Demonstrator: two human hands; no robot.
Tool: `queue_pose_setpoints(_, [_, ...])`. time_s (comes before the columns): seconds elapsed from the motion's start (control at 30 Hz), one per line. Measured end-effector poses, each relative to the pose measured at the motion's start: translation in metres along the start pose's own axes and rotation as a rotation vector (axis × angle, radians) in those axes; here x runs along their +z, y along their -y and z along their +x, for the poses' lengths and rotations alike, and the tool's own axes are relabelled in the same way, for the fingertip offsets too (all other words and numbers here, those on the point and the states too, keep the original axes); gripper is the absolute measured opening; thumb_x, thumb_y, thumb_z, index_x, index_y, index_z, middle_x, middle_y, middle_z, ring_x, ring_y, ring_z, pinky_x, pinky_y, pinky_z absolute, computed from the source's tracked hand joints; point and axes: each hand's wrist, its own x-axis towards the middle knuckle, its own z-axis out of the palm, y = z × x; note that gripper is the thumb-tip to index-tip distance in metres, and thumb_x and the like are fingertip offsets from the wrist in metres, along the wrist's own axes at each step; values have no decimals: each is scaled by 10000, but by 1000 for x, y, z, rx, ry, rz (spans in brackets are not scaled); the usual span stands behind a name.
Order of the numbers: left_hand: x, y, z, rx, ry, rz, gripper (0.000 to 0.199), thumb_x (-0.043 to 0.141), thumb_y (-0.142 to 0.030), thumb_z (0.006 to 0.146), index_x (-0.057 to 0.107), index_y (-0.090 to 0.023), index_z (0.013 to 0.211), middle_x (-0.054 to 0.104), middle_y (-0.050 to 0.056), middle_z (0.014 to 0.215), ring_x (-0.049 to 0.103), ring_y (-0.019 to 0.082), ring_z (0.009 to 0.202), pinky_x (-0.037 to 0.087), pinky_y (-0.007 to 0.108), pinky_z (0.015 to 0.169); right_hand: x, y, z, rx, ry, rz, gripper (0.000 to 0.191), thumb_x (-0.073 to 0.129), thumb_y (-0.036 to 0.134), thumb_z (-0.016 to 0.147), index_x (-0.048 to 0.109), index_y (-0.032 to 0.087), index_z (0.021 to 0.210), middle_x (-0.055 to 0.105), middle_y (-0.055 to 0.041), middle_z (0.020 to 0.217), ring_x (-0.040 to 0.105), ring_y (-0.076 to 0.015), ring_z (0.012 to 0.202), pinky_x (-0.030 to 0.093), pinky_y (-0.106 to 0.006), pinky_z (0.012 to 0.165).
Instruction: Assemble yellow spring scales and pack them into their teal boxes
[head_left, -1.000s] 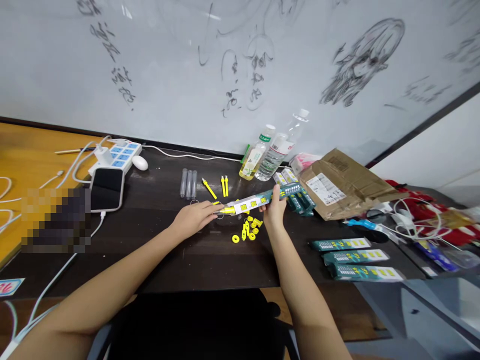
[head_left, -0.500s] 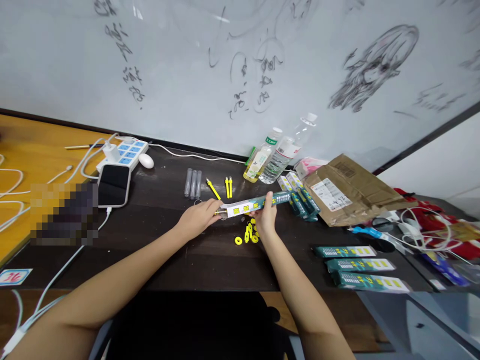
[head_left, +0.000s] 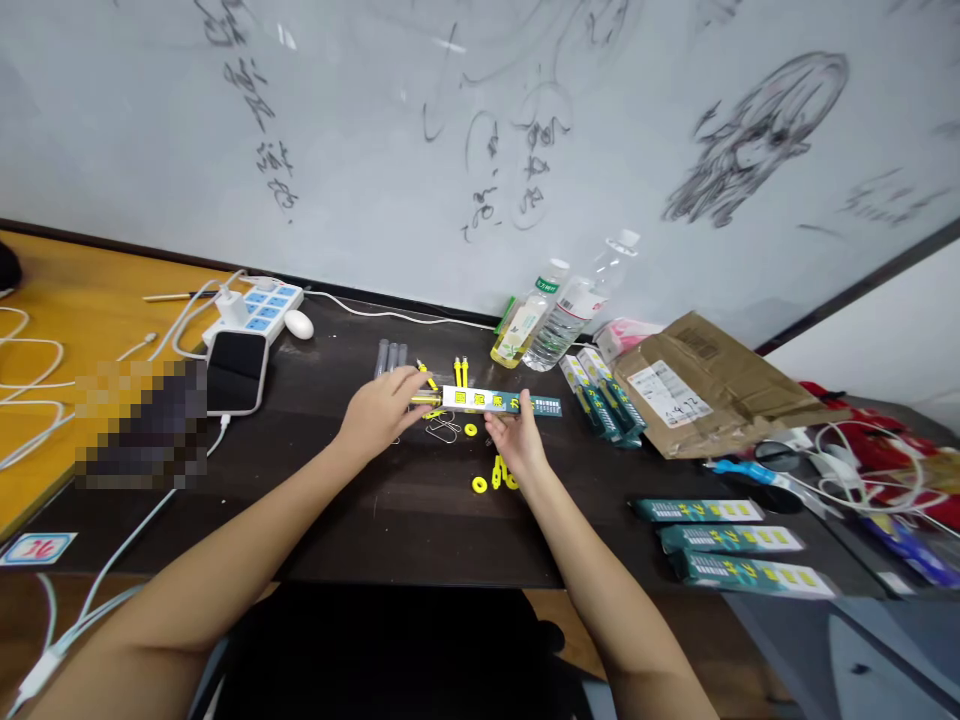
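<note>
My right hand [head_left: 519, 440] is closed around a slim green and white carton [head_left: 495, 402] with yellow lettering, held nearly level over the desk. At the carton's white left end, my left hand [head_left: 384, 412] pinches a slim yellow, partly see-through piece [head_left: 426, 398] that sticks out; how far it reaches inside is hidden. Behind my left hand lie several clear tubes [head_left: 392, 353], partly covered. Slim yellow parts with metal tips [head_left: 460, 371] lie behind the carton. Thin wire loops [head_left: 444, 430], a yellow ring [head_left: 478, 485] and yellow clips [head_left: 497, 471] lie in front of it.
Green and white cartons lie at the front right [head_left: 742, 570] and further back [head_left: 600, 395]. Two bottles [head_left: 559, 325] stand by the whiteboard [head_left: 375, 150]. A cardboard parcel [head_left: 697, 385] sits to the right. A phone [head_left: 236, 372], power strip [head_left: 266, 310] and cables are left.
The carton has swung from tilted up at the right to nearly level, its right end coming down and toward the left. Wire loops and a yellow ring below it now show. The view has shifted slightly.
</note>
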Motion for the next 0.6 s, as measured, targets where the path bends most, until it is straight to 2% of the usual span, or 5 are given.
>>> queue_pose_setpoints(0.17, [4,2,1,-282,-179,-388,579,671,-443,791,458,-210,1276,596,102,1154,637,205,915,518,351,801,5,1,-5,51,22,46,370,520,509,882,593,147,854,683,-29,626,679,-119,527,562,-161,501])
queue_pose_setpoints(0.3, [17,-5,-5,-246,-219,-764,562,526,-375,899,298,-218,1388,542,131,1220,596,203,1073,498,381,905,14,-7,-14,108,137,11,305,532,445,888,596,148,876,707,-48,677,708,-150,611,582,-199,537])
queue_pose_setpoints(0.4, [23,-10,-9,-192,-191,-726,550,442,-376,933,249,-215,1423,482,157,1319,475,240,1245,404,458,1030,17,-12,-18,146,182,-20,267,555,411,877,601,150,903,721,-52,714,715,-156,646,587,-209,550])
queue_pose_setpoints(0.5, [26,-10,-10,-248,-200,-647,661,513,-418,893,199,-231,1444,315,172,1468,309,284,1378,295,505,1108,16,-12,-19,123,180,9,266,568,410,872,608,150,914,720,-50,726,715,-147,656,589,-200,572])
queue_pose_setpoints(0.6, [31,-8,-7,-428,-224,-843,841,642,-444,802,136,-263,1449,294,184,1476,413,290,1316,416,465,1030,15,-11,-19,88,201,63,319,561,453,872,614,145,939,722,-56,768,719,-145,695,590,-195,595])
